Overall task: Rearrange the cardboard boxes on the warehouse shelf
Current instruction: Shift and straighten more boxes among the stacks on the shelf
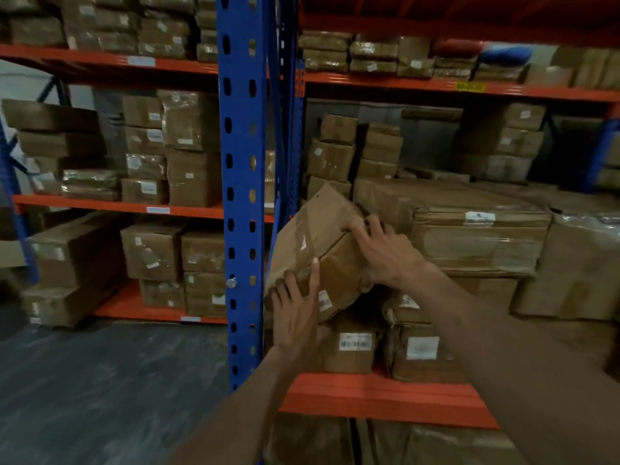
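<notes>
A taped brown cardboard box point(315, 236) is tilted, one corner pointing up, at the left end of the shelf bay in front of me. My left hand point(297, 308) grips its lower left edge, index finger stretched up the face. My right hand point(385, 251) clamps its right top edge. Under it stand labelled boxes point(352, 350) on the orange shelf beam point(385, 397). A long flat box point(476, 243) lies just right of the held one.
A blue upright post point(240, 196) stands immediately left of the held box. Stacked small boxes point(330, 156) fill the back of the bay. More boxes crowd the left rack point(191, 169) and upper shelf point(375, 55). Dark floor point(100, 380) opens at lower left.
</notes>
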The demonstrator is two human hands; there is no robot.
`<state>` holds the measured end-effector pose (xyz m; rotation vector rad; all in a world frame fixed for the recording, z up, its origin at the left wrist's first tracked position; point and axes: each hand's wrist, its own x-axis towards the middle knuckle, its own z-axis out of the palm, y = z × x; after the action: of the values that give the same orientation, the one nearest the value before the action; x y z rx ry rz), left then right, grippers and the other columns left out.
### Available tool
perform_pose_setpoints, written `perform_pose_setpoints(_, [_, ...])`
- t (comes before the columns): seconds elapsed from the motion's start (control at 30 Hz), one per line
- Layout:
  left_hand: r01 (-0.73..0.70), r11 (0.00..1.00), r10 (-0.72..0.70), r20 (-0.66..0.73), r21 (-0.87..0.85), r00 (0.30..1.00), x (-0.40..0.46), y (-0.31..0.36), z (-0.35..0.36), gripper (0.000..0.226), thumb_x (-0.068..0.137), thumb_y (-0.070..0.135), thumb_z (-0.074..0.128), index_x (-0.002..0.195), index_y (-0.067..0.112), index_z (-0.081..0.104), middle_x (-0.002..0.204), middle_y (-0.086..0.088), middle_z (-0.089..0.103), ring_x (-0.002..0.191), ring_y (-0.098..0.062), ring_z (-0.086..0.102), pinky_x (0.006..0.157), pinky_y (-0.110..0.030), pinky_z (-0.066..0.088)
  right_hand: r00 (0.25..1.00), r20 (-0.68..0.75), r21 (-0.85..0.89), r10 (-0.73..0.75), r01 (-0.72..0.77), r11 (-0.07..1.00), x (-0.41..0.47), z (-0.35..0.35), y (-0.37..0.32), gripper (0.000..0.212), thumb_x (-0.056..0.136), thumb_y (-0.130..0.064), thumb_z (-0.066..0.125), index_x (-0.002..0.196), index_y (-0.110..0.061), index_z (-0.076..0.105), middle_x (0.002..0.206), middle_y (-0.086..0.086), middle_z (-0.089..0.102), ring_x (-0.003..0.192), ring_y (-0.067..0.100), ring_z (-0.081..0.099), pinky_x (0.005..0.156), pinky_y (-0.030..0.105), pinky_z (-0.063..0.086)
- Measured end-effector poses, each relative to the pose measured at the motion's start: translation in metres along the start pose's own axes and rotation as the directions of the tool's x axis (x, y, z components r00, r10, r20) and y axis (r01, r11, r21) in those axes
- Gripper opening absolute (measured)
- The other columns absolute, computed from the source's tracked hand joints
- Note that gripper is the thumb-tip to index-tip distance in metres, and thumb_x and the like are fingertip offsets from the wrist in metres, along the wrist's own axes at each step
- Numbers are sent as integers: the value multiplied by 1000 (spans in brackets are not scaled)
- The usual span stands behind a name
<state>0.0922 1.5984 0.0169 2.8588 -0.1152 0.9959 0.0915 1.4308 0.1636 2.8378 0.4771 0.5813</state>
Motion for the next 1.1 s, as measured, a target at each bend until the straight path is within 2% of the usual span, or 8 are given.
perform_pose_setpoints(0.13, [-134,980,143,-48,149,989,5,-20,-1,130,71,57,76,156,11,-11,133,-34,45,109,-45,54,95,-52,45,997,-25,132,70,-66,989,-5,12,-1,119,48,-40,95,134,-39,13,132,10,28,117,44,45,83,55,50])
perform_pose_setpoints(0.3, [-144,984,149,-45,105,988,12,-18,9,157,48,67,82,152,12,-23,132,-39,38,111,-52,48,97,-60,40,993,-60,151,102,-92,984,-4,21,0,119,45,-39,95,134,-41,16,130,11,31,113,45,48,79,55,50])
perform_pose_setpoints(0.47, [-132,982,130,30,131,991,28,-17,4,152,60,66,78,148,10,-32,137,-39,34,117,-50,44,101,-56,39,989,-22,197,144,-137,971,7,13,1,121,47,-34,96,137,-33,15,136,16,34,114,49,49,85,58,47])
perform_pose_setpoints(0.7, [-189,974,189,10,127,982,19,-23,3,149,57,52,90,153,8,-16,130,-42,44,115,-55,50,98,-57,44,972,-114,161,204,-185,970,-6,31,-7,117,49,-35,96,135,-34,16,128,16,37,109,48,51,71,53,52])
perform_pose_setpoints(0.83, [-162,979,156,53,122,986,36,-18,2,154,61,67,79,146,9,-36,139,-42,30,128,-56,35,112,-66,18,969,-104,175,222,-202,964,4,30,-9,116,55,-32,94,136,-38,11,129,17,37,112,45,51,75,53,51])
perform_pose_setpoints(0.97, [-159,987,156,73,33,985,35,-12,-7,156,56,61,86,148,11,-30,136,-35,31,116,-47,43,103,-55,37,948,-157,145,278,-257,956,-6,43,-21,115,57,-32,94,138,-39,13,126,18,39,105,46,53,63,47,45])
perform_pose_setpoints(1.03, [-186,981,181,82,56,980,35,-14,-3,156,52,65,85,149,11,-24,134,-32,34,112,-44,45,99,-53,39,940,-200,157,276,-247,956,-7,52,-21,116,56,-32,94,138,-42,13,122,18,41,100,46,55,59,44,39])
perform_pose_setpoints(1.1, [-176,975,168,66,139,984,42,-15,-3,152,57,70,79,148,9,-26,133,-30,34,111,-42,45,98,-52,39,944,-196,159,265,-236,959,3,46,-17,119,57,-33,93,139,-43,8,124,20,40,100,46,54,62,46,42])
